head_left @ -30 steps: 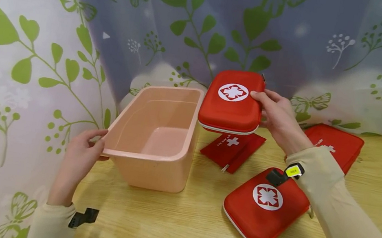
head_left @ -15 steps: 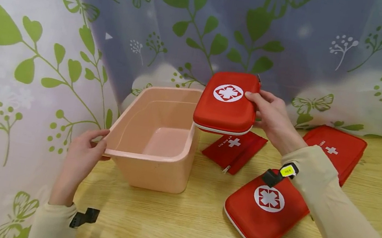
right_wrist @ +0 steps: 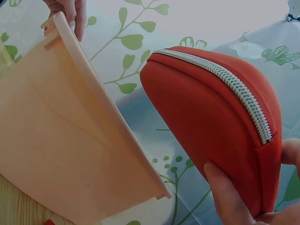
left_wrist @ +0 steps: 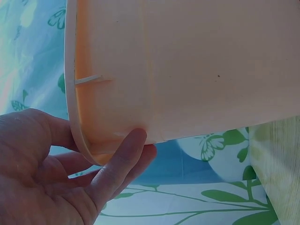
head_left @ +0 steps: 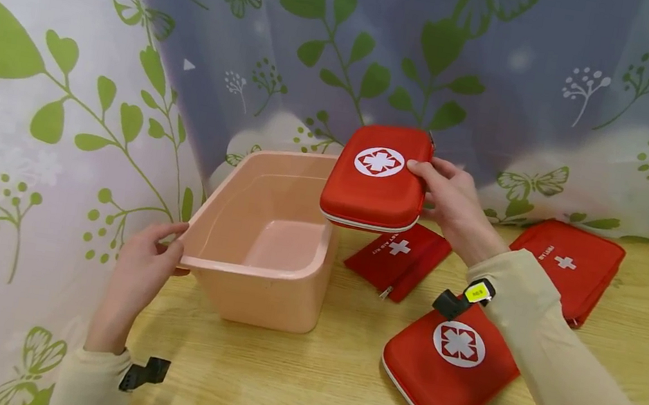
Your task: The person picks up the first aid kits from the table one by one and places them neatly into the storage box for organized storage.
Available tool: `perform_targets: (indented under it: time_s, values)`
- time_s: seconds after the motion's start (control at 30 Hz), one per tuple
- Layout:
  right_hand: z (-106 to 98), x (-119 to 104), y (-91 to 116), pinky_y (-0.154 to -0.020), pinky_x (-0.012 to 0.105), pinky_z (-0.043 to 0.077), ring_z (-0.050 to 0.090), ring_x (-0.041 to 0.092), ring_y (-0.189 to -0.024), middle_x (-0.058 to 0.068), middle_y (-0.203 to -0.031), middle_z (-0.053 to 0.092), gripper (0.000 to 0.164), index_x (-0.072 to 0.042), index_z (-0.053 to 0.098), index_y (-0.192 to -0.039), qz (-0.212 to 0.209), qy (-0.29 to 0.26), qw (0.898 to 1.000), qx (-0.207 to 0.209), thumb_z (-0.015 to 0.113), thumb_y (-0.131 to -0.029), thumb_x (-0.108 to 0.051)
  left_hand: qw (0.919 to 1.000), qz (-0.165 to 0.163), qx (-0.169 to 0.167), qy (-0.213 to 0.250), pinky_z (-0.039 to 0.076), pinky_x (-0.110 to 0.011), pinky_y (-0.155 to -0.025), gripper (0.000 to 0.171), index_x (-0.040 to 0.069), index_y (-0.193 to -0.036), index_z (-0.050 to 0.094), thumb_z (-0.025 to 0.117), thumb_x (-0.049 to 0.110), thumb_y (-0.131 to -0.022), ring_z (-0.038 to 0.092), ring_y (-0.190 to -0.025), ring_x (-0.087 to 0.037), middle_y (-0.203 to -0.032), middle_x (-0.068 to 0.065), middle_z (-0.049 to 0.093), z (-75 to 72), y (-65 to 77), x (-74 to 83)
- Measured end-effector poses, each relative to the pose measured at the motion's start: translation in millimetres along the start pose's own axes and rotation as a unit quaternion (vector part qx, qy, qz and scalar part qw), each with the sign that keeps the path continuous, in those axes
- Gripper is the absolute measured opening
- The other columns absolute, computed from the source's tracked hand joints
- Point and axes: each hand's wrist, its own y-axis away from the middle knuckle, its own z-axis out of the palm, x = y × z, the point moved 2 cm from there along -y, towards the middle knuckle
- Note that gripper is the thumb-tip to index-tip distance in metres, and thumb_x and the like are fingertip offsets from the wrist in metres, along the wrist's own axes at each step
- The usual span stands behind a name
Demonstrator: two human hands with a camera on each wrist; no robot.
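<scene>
My right hand (head_left: 456, 205) grips the right edge of a red hard-shell first aid case (head_left: 372, 196), thumb on top beside its white cross emblem. The case is in the air, at the right rim of a peach plastic bin (head_left: 260, 298). In the right wrist view, the white zipper of the first aid case (right_wrist: 220, 117) is closed along the side shown. My left hand (head_left: 144, 270) pinches the bin's near left corner. The left wrist view shows the fingers of that hand (left_wrist: 124, 159) around the rim of the bin (left_wrist: 187, 70). Inside, the visible part of the bin holds nothing.
A second red hard case (head_left: 441, 388) lies on the wooden table (head_left: 296, 394) at the front right. Behind it are a flat red zip pouch (head_left: 380, 270) and a larger red first aid bag (head_left: 579, 268). Leaf-patterned cloth (head_left: 349, 38) hangs behind and at the left.
My right hand has carried the red first aid case slightly left and down, toward the bin. The left hand keeps its grip on the bin's corner.
</scene>
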Motion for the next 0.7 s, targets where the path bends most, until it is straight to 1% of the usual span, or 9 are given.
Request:
perform_targets:
  time_s: [0.13,0.27,0.33,0.53,0.7]
  values:
    - [3,2,-1,-0.074,0.030,0.060,0.065,0.018,-0.093,0.014,-0.135,0.052,0.072,-0.010,0.029,-0.154,-0.003,-0.001,1.000,-0.006,0.065,-0.094,-0.030,1.0000,0.004,0.001,0.000,0.061,-0.032,-0.068,0.042,-0.004,-0.138,0.052,0.047,0.016,-0.102,0.068,-0.094,-0.036,-0.133,-0.023,0.051,0.3,0.2,-0.2]
    - [6,3,-3,-0.072,0.030,0.060,0.067,0.016,-0.087,0.014,-0.130,0.055,0.071,-0.010,0.032,-0.152,-0.005,0.000,1.000,-0.005,0.066,-0.093,-0.030,0.9999,0.009,0.005,-0.002,0.061,-0.028,-0.066,0.041,-0.005,-0.138,0.052,0.047,0.015,-0.101,0.067,-0.094,-0.037,-0.133,-0.023,0.051,0.3,0.7,-0.3]
    - [8,3,-4,-0.071,0.029,0.060,0.067,0.015,-0.085,0.013,-0.128,0.057,0.070,-0.010,0.034,-0.151,-0.005,0.002,1.000,-0.002,0.066,-0.093,-0.030,0.9999,0.010,0.004,-0.001,0.061,-0.029,-0.066,0.042,-0.005,-0.138,0.052,0.047,0.015,-0.101,0.067,-0.095,-0.037,-0.133,-0.023,0.051,0.3,1.0,-0.3]
    - [12,3,-6,-0.071,0.028,0.060,0.065,0.016,-0.088,0.013,-0.129,0.056,0.069,-0.010,0.034,-0.152,-0.008,0.011,1.000,-0.003,0.065,-0.094,-0.031,0.9999,0.008,0.007,-0.002,0.061,-0.034,-0.069,0.042,-0.004,-0.138,0.052,0.047,0.015,-0.101,0.067,-0.094,-0.037,-0.131,-0.023,0.052,0.4,1.4,0.1]
    - [14,3,-7,-0.069,0.028,0.060,0.065,0.016,-0.086,0.013,-0.126,0.058,0.065,-0.011,0.038,-0.149,-0.010,0.007,1.000,0.001,0.065,-0.093,-0.030,0.9999,0.009,0.008,-0.003,0.061,-0.032,-0.068,0.041,-0.004,-0.137,0.053,0.047,0.014,-0.101,0.067,-0.094,-0.037,-0.130,-0.022,0.052,1.1,1.0,0.3]
